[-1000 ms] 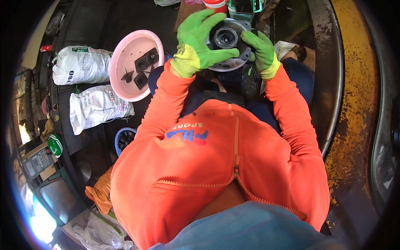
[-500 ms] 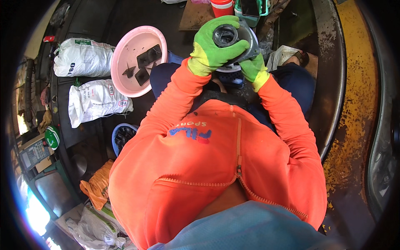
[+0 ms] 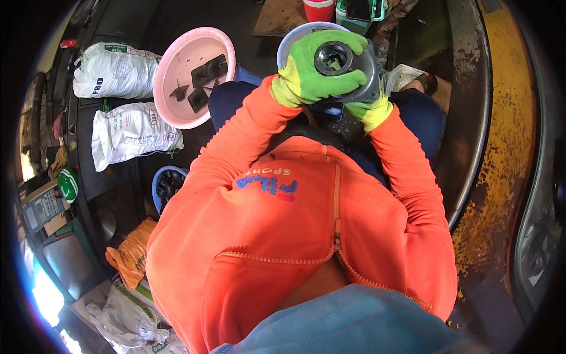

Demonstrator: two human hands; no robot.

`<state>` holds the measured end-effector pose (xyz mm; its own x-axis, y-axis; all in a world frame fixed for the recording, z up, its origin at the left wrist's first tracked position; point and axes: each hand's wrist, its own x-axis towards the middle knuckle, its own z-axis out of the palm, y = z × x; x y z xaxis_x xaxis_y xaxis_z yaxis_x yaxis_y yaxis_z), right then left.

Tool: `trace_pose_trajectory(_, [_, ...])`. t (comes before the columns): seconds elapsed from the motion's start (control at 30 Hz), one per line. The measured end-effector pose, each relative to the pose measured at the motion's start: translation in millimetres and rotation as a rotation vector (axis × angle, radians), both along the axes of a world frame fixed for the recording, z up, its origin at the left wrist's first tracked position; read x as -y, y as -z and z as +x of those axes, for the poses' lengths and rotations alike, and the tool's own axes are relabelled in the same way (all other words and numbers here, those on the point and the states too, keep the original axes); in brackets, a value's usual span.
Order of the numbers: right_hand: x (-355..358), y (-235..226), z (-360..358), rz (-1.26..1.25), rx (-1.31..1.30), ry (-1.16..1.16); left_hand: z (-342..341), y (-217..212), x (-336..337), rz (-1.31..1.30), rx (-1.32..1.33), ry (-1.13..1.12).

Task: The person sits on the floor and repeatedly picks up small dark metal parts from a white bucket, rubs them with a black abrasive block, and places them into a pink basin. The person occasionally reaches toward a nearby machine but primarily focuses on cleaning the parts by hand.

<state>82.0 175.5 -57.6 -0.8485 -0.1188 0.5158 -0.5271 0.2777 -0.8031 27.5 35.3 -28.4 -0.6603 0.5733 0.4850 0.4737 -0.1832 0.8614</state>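
Note:
Both my hands wear green and yellow gloves. Between them is a black flanged part [image 3: 370, 74] with a raised round collar and a hole through it, its collar facing up. My left hand [image 3: 302, 75] is closed around the collar, thumb and fingers on opposite sides. From beneath, my right hand [image 3: 372, 111] grips the flange's near right side; most of its fingers are hidden by the part, though some green glove shows through the hole. Partly covered by the hands and part, a pale blue basin [image 3: 286, 46] sits just beyond.
On the left, a pink basin [image 3: 164, 91] holds several black pieces, beside two white sacks [image 3: 115, 71]. Lower is a blue basin [image 3: 156, 192] of black parts and an orange bag [image 3: 130, 248]. A red container [image 3: 319, 10] and teal box [image 3: 352, 25] stand far. A rusty yellow beam [image 3: 498, 159] runs right.
The black part has moved slightly right and nearer, its collar turning to face up more. My right hand has shifted further under it, and green glove now shows through the hole.

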Motion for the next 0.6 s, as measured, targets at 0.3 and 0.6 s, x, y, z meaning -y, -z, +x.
trace_pose_trajectory(0.3, [-16.3,35.0,11.3,-0.162,0.370,-0.363,-19.1,1.5,11.6,-0.094,0.181,0.495])
trace_pose_trajectory(0.6, [3.3,17.9,10.8,-0.702,0.767,-0.318,-40.1,-4.9,13.9,-0.245,0.200,0.632])
